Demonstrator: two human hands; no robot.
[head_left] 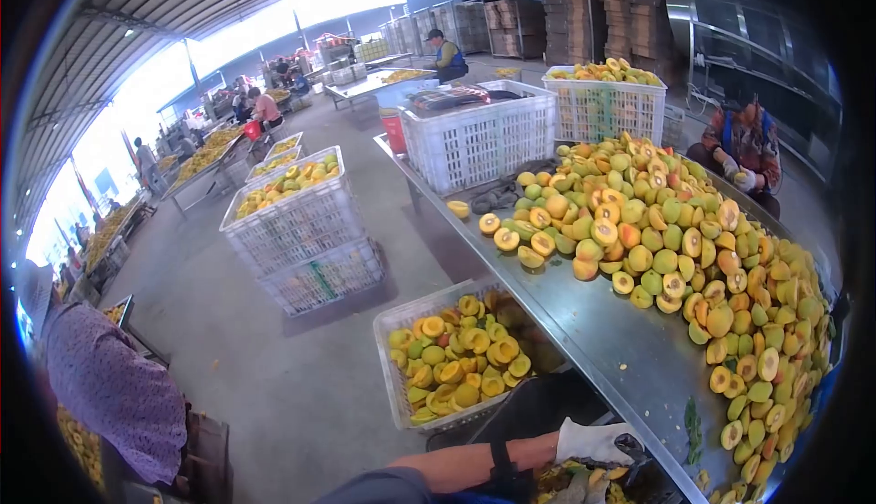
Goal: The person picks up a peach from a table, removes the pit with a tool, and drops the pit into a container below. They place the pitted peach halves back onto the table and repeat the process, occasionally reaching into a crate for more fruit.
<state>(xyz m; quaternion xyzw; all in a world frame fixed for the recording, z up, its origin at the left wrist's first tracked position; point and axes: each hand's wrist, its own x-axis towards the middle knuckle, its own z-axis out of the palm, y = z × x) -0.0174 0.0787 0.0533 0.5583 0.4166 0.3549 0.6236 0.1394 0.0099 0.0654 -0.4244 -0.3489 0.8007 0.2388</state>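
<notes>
My left hand, in a white glove, is at the near edge of the metal table. Its fingers are curled around something dark that I cannot make out. Below it, partly hidden by my arm, lie cut fruit pieces. A large heap of yellow-green peaches, many halved with the stones showing, covers the table's far and right side. Beside my forearm on the floor stands a white crate of hollowed peach halves. My right hand is out of view.
Stacked white crates of fruit stand on the floor to the left. A white crate sits at the table's far end. A co-worker in a patterned top is at left; another person sits across the table.
</notes>
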